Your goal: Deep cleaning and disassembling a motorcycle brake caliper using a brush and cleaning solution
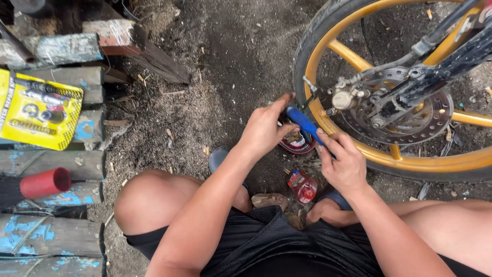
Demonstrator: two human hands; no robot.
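My left hand (265, 128) and my right hand (344, 165) both grip a blue-handled tool (303, 122). The tool's tip points at the valve area on the yellow rim (410, 161) of a motorcycle wheel with a black tyre (307, 41). The left hand holds the upper end of the handle; the right hand pinches its lower end. A round red tin (297, 143) lies on the ground just below the tool. A small red tube or packet (303, 189) rests on the dirt between my feet.
A brake disc (410, 118) and caliper (344, 98) sit inside the wheel. A yellow repair-kit package (38, 110) and a red cylinder (45, 182) lie on weathered blue-painted planks (51, 236) at left. Dirt ground (230, 61) stretches ahead.
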